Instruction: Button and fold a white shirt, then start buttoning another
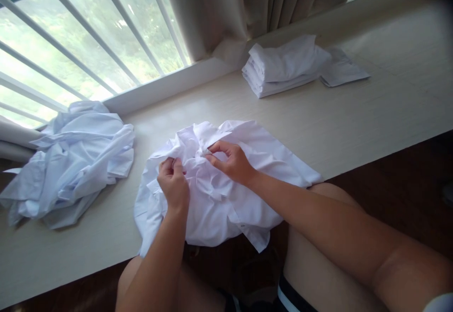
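Running slantwise across the view, a pale counter carries everything white here. Along the left part of its back edge stands a window with white bars, and next to that a beige curtain hangs down to the back edge. The person's legs are at the front edge, with dark shorts that show a white stripe.

The white shirt being handled lies at the middle of the front edge, loosely spread and creased, its lower part drooping over that edge. To its left, well apart, a rumpled heap of white clothes reaches from the back edge partway toward the front. A folded stack of white clothes sits close to the back edge, right of the shirt, its layers showing at the left side. A flat piece of white cloth touches the stack's right end; whether it is separate cannot be told.

The hands are near each other but not touching. The left hand pinches the gathered cloth on its left; the right hand nips a bunched bit between thumb and finger. On the drooping flap is a button, too small for any lettering to be read.
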The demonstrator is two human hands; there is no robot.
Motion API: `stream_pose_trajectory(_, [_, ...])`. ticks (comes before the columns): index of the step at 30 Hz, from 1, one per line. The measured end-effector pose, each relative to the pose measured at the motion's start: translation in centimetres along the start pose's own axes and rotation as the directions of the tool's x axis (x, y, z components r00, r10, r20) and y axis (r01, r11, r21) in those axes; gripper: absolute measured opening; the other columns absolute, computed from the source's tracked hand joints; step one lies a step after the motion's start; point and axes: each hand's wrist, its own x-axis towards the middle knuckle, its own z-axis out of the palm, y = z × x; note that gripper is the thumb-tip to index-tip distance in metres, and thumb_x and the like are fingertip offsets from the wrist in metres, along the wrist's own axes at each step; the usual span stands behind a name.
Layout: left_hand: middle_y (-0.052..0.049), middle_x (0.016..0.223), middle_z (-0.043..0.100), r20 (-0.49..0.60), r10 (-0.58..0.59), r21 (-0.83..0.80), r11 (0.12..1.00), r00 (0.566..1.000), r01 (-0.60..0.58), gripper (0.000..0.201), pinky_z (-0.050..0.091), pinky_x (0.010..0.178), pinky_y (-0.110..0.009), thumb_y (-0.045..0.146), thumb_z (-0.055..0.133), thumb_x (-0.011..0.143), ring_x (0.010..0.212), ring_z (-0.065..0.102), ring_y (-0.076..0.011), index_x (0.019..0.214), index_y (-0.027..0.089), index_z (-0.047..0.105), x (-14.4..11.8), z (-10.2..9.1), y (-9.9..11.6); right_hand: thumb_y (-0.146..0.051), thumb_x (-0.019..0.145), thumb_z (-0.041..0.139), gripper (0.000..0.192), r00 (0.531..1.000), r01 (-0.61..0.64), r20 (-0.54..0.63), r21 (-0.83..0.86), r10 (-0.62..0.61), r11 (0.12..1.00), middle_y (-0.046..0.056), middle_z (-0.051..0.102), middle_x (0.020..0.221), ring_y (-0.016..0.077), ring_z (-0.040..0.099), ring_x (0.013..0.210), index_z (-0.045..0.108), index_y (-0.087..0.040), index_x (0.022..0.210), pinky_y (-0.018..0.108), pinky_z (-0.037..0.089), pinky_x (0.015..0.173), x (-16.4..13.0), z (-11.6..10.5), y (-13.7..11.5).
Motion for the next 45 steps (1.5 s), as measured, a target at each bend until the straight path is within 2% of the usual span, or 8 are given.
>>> stream_pose_trajectory(4, [-0.003, 0.094, 0.058, 0.185, 0.058, -0.058, 0.997, 0.981, -0.048, 0.024, 0.050, 0.064, -0.022, 0.038, 0.066, 0.093, 0.073, 0.056, -0.0107, 0.101, 0.017, 0.075, -2.1, 1.7, 0.9, -0.038, 0.089, 0.070, 0.019, 0.995, -0.042, 0.087, -0.040, 0.045, 0.998, 0.003, 0.075, 0.096, 0.0189, 0.070, 0.094, 0.073, -0.019, 0.094, 0.031, 0.055, 0.092, -1.1, 1.1, 1.0])
stream_pose_trajectory(8, [-0.006, 0.105, 0.064, 0.288, 0.011, -0.265, 0.962, 0.958, 0.069, 0.031, 0.054, 0.073, -0.025, 0.039, 0.064, 0.095, 0.080, 0.063, -0.0127, 0.118, 0.021, 0.074, -2.5, 1.8, 0.2, -0.043, 0.087, 0.073, 0.026, 0.984, -0.177, 0.059, 0.160, 0.170, 0.971, 0.004, 0.074, 0.094, 0.0177, 0.070, 0.090, 0.070, -0.018, 0.093, 0.029, 0.057, 0.086, -0.9, 1.5, 1.9])
stream_pose_trajectory(11, [-0.006, 0.103, 0.069, 0.264, -0.003, -0.264, 0.961, 0.964, 0.076, 0.036, 0.055, 0.076, -0.025, 0.038, 0.074, 0.089, 0.085, 0.066, -0.0145, 0.121, 0.021, 0.072, -2.4, 1.7, 0.1, -0.045, 0.083, 0.077, 0.031, 0.974, -0.226, 0.050, 0.294, 0.221, 0.929, 0.003, 0.072, 0.090, 0.0162, 0.069, 0.086, 0.067, -0.018, 0.092, 0.027, 0.056, 0.081, -0.6, 1.5, 2.2])
stream_pose_trajectory(14, [-0.005, 0.097, 0.071, 0.207, 0.004, -0.200, 0.979, 0.978, 0.038, 0.035, 0.056, 0.077, -0.025, 0.037, 0.081, 0.083, 0.084, 0.067, -0.0148, 0.112, 0.019, 0.073, -2.4, 1.8, 0.5, -0.047, 0.078, 0.081, 0.035, 0.965, -0.262, 0.068, 0.343, 0.254, 0.902, 0.002, 0.072, 0.089, 0.0160, 0.068, 0.085, 0.067, -0.017, 0.091, 0.027, 0.056, 0.080, -0.5, 1.6, 2.3])
stream_pose_trajectory(18, [-0.006, 0.096, 0.072, 0.188, 0.013, -0.121, 0.993, 0.982, 0.010, 0.029, 0.056, 0.074, -0.026, 0.038, 0.079, 0.085, 0.085, 0.068, -0.0162, 0.106, 0.018, 0.076, -2.4, 2.0, 0.7, -0.048, 0.074, 0.084, 0.039, 0.950, -0.312, 0.094, 0.356, 0.298, 0.881, 0.003, 0.072, 0.088, 0.0157, 0.068, 0.083, 0.066, -0.017, 0.091, 0.028, 0.057, 0.080, -0.5, 1.7, 2.5])
stream_pose_trajectory(26, [-0.005, 0.091, 0.073, 0.193, 0.009, -0.053, 0.999, 0.981, 0.002, 0.023, 0.054, 0.067, -0.024, 0.037, 0.071, 0.092, 0.074, 0.066, -0.0138, 0.102, 0.018, 0.075, -2.1, 2.3, -0.4, -0.050, 0.077, 0.081, 0.040, 0.948, -0.307, 0.006, 0.292, 0.319, 0.906, 0.004, 0.072, 0.089, 0.0169, 0.069, 0.083, 0.067, -0.017, 0.093, 0.028, 0.058, 0.077, -0.6, 1.7, 3.0])
stream_pose_trajectory(35, [-0.008, 0.108, 0.066, 0.233, 0.089, -0.015, 0.996, 0.968, -0.088, 0.030, 0.058, 0.073, -0.025, 0.043, 0.077, 0.088, 0.093, 0.067, -0.0171, 0.108, 0.020, 0.076, -2.4, 2.3, -0.2, -0.048, 0.074, 0.081, 0.039, 0.922, -0.374, 0.048, 0.356, 0.383, 0.856, 0.003, 0.070, 0.087, 0.0150, 0.067, 0.079, 0.067, -0.016, 0.093, 0.027, 0.058, 0.073, -0.4, 1.6, 2.8])
stream_pose_trajectory(45, [-0.003, 0.092, 0.066, 0.175, 0.007, -0.114, 0.993, 0.985, 0.013, 0.024, 0.053, 0.070, -0.022, 0.035, 0.079, 0.085, 0.083, 0.064, -0.0140, 0.098, 0.018, 0.067, -2.5, 2.8, -0.5, -0.043, 0.075, 0.080, 0.035, 0.919, -0.389, 0.073, 0.333, 0.388, 0.859, 0.003, 0.071, 0.090, 0.0148, 0.068, 0.082, 0.067, -0.015, 0.092, 0.025, 0.057, 0.076, -0.6, 1.8, 3.1])
